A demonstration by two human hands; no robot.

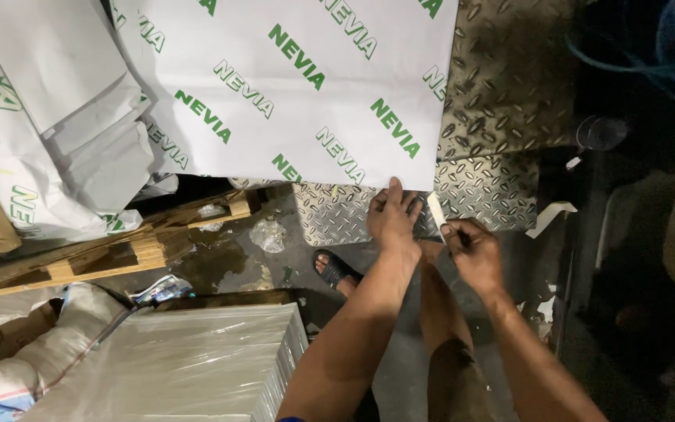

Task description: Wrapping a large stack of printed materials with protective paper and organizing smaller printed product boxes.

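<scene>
Steel tread plate [501,86] forms the work surface. Nearest, at 5 o'clock, the right hand [474,254] grips a white strip [436,212]. At 12 o'clock of it, the left hand [392,219] presses loose fingers on the printed white sheet [298,86] edge.

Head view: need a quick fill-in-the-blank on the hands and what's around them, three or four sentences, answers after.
1. The left hand presses on the edge of a big white sheet printed in the colour ____.
2. The right hand holds a short white ____.
3. The sheet lies on a metal plate with a raised ____ pattern.
4. Below the hands, a foot wears a black ____.

Answers: green; strip; tread; sandal
</scene>
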